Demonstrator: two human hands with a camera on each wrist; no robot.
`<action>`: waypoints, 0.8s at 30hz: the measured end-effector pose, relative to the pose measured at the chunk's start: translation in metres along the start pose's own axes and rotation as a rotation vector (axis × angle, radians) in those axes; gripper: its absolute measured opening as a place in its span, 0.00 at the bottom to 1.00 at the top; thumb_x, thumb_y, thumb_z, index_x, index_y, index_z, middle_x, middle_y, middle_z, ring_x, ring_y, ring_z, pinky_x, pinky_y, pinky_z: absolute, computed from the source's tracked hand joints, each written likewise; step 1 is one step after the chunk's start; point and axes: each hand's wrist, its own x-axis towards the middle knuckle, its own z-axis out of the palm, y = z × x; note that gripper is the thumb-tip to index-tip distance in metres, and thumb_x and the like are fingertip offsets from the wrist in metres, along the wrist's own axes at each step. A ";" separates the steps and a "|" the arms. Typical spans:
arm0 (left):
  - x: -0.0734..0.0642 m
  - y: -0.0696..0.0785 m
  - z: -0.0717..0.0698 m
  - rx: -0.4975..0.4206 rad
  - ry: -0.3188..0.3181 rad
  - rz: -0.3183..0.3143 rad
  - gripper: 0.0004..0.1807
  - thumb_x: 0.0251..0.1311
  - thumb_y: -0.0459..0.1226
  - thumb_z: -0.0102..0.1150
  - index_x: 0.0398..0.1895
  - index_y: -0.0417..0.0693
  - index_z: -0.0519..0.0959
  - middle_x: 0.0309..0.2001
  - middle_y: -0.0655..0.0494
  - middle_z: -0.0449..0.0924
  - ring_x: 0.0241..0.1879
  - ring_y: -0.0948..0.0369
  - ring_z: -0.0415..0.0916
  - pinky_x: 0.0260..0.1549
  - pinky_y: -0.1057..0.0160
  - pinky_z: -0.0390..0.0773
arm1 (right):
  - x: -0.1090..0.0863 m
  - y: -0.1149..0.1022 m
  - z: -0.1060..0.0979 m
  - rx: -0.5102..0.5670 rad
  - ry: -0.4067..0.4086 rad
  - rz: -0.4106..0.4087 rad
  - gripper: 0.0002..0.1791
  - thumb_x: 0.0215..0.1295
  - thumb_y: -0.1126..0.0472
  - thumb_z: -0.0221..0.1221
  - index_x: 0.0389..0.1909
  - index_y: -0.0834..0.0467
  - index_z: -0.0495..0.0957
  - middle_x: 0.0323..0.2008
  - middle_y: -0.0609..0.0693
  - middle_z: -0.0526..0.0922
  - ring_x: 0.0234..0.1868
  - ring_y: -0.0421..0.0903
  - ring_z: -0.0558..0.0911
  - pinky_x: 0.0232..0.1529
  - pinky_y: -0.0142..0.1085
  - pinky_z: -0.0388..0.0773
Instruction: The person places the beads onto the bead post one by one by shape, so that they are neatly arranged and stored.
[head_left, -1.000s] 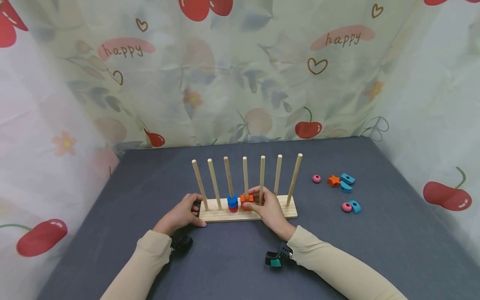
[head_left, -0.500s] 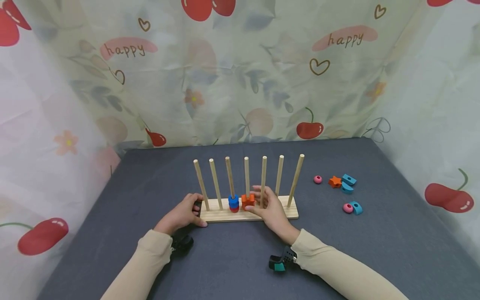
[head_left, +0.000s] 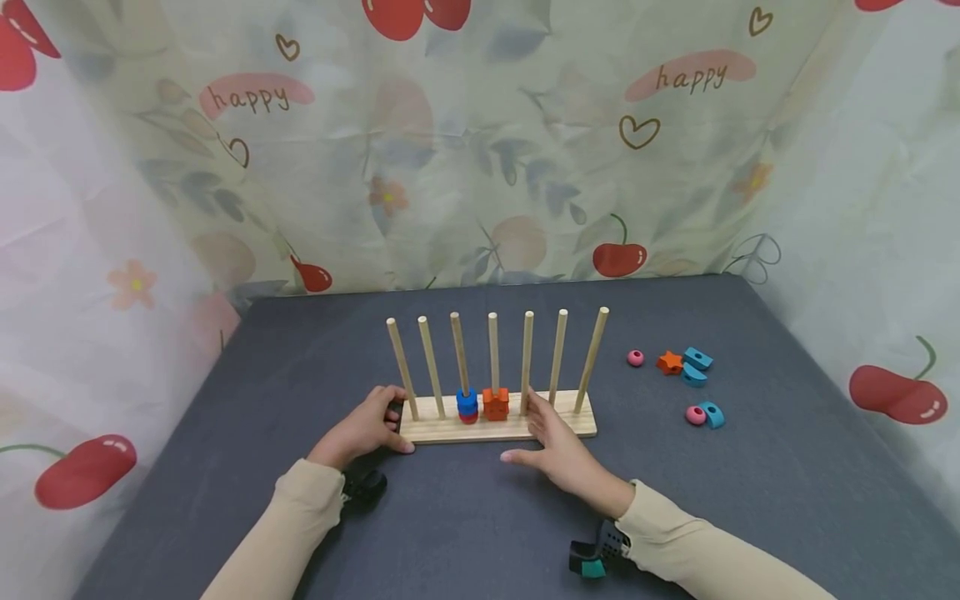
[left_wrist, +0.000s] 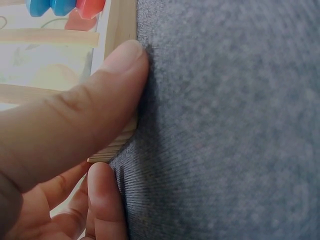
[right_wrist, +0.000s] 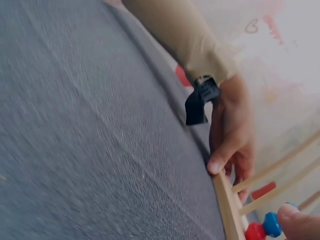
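A wooden peg board (head_left: 438,432) with several upright pegs lies in front of me. My left hand (head_left: 366,427) grips its left end, the thumb (left_wrist: 112,82) along the front edge and the fingers at the end face. On the third peg from the left sit blue beads (head_left: 467,401) above a red bead (head_left: 468,419). The peg to their right carries orange star-like beads (head_left: 495,405). My right hand (head_left: 566,450) holds nothing; its fingers reach over the board beside the fifth peg, thumb spread apart in front of the board. In the right wrist view only a fingertip (right_wrist: 296,220) of it shows.
To the board's right lie a pink bead (head_left: 635,358), an orange star bead (head_left: 670,363), a blue block bead (head_left: 698,359) and a blue half-round bead (head_left: 693,376). Nearer, another pink bead (head_left: 695,415) touches a blue arched bead (head_left: 713,415). A patterned curtain (head_left: 450,167) stands behind the table.
My right hand has let go of the orange bead, which stays on its peg, and has drawn back toward me and right with fingers spreading. The left hand keeps its grip.
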 end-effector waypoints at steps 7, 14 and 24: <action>0.001 0.000 0.001 -0.003 0.000 -0.010 0.42 0.39 0.26 0.77 0.60 0.36 0.66 0.51 0.42 0.62 0.46 0.53 0.67 0.44 0.57 0.73 | -0.019 -0.001 -0.020 0.049 -0.067 -0.008 0.52 0.56 0.65 0.68 0.74 0.66 0.46 0.73 0.65 0.53 0.73 0.61 0.57 0.67 0.49 0.61; 0.002 0.000 0.000 0.007 0.002 -0.023 0.42 0.38 0.26 0.77 0.60 0.37 0.66 0.52 0.42 0.63 0.48 0.52 0.68 0.48 0.55 0.74 | -0.028 0.000 -0.055 0.082 -0.084 -0.068 0.41 0.60 0.65 0.65 0.70 0.68 0.54 0.68 0.68 0.63 0.67 0.63 0.67 0.61 0.44 0.70; 0.000 -0.001 0.000 0.003 0.003 -0.015 0.42 0.38 0.26 0.77 0.60 0.36 0.66 0.52 0.42 0.63 0.47 0.52 0.68 0.47 0.55 0.74 | -0.031 -0.016 -0.112 -0.134 0.011 -0.029 0.22 0.65 0.60 0.62 0.56 0.65 0.72 0.56 0.63 0.77 0.53 0.55 0.80 0.49 0.37 0.80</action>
